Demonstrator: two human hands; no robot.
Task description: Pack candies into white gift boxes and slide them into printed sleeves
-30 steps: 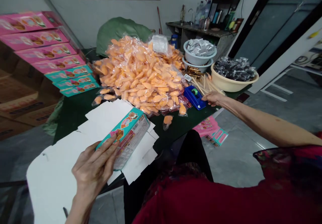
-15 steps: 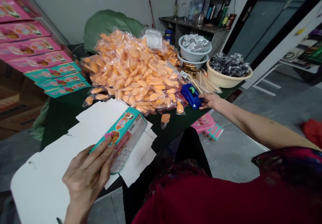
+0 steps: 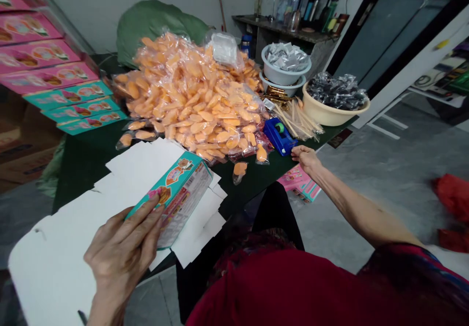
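My left hand (image 3: 120, 250) is closed around the near end of a teal printed box (image 3: 181, 189), pressing it onto a spread of flat white cardboard sheets (image 3: 69, 228). At the table's right edge my right hand (image 3: 305, 157) is pinched shut, just in front of a blue tape dispenser (image 3: 279, 136) and slightly apart from it. I cannot make out what the fingers pinch. A large heap of orange snack packets (image 3: 198, 91) in clear wrap lies between the box and the dispenser.
Pink and teal boxes (image 3: 62, 84) are stacked at the left. Behind the dispenser lie wooden sticks (image 3: 297, 119), a grey bowl of silver packets (image 3: 286, 70) and a beige bowl of dark packets (image 3: 335, 106). Printed boxes (image 3: 301, 182) lie on the floor.
My right hand has drawn back from the tape dispenser toward me, with the fingers pinched. The left hand stays on the teal box. The view has shifted slightly.
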